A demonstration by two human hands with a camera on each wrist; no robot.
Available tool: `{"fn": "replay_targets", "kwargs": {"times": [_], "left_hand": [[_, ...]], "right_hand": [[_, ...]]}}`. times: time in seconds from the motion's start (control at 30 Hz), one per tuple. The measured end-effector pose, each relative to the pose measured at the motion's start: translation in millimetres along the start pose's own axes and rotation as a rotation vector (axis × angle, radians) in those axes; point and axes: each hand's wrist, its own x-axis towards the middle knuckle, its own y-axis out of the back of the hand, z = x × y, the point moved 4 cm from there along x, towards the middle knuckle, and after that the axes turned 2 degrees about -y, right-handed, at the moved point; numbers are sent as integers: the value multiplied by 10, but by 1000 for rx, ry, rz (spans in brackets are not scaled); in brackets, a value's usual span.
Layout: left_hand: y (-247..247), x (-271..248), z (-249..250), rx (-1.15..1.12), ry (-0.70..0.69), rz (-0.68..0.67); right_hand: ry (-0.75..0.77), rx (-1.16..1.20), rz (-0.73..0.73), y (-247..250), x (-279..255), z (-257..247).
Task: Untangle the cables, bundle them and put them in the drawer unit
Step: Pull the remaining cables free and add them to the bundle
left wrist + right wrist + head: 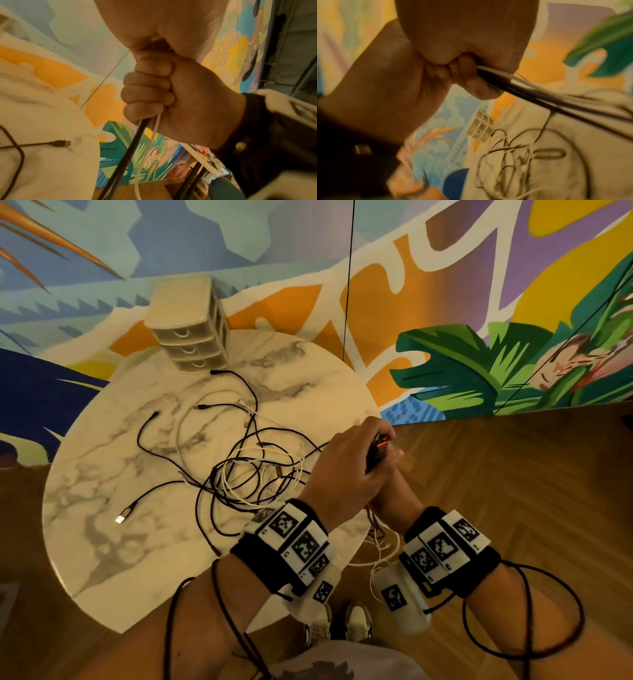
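A tangle of black and white cables [253, 474] lies on the round marble table [102, 508]. Both my hands meet over the table's right edge. My left hand [356, 453] is on top, fingers curled round a bunch of cable with something dark and red-orange [381, 446] in it. Under it, my right hand [390, 491] is fisted round the same cables. In the left wrist view the right hand [154, 88] grips a black and a white cable [147, 129]. The right wrist view shows the left hand's fingers [469, 75] curled over the cable strands [530, 92].
A small beige three-drawer unit [191, 333] stands at the table's far edge, by a painted wall [445, 302]. A loose USB plug [120, 519] lies at the table's left. Thin white strands [380, 546] hang below my hands over the wood floor [513, 474]. My shoes [339, 625] are below.
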Motion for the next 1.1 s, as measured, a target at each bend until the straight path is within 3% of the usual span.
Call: {"fn": "replay_targets", "kwargs": {"times": [0.07,0.13,0.17,0.2,0.23,0.27,0.3,0.37,0.4,0.47,0.53,0.6,0.63,0.8,0.9,1.03,1.1], "left_hand": [[-50,-3,39,73,-73,11],[-95,-11,50,108,-97,-54],[-104,-13,55,114,-97,-92],[-97,-15,45,109,-92,-121],[-68,-6,29,87,-72,-132],[-14,9,-21,43,-29,-115],[55,14,-130,-20,34,-69],[228,-22,-490,-54,178,30],[309,-81,-725,10,247,18],[405,-323,-1172,251,344,-178],[354,-671,-1497,487,375,-515],[211,-1015,-1690,583,437,-808],[141,-1115,-1736,602,459,-861],[20,-1216,-1795,721,557,-746],[-46,-1148,-1720,741,517,-628],[-41,-1017,-1702,820,632,-680],[11,-934,-1612,854,614,-629]], "right_hand": [[-297,-141,83,111,-46,226],[-674,-671,289,172,-79,262],[-673,-422,205,164,-66,273],[-540,-95,89,198,-66,327],[-460,4,24,69,-5,329],[-284,63,12,82,77,272],[-202,52,57,154,83,223],[-204,-24,51,185,129,272],[-232,-26,54,208,128,272],[-262,28,57,283,117,308],[-291,135,78,393,128,330],[-302,210,95,405,153,369],[-310,238,103,413,165,398],[-295,257,163,468,132,409],[-284,259,212,526,109,452],[-300,188,198,508,112,509],[-297,117,193,485,113,481]]}}
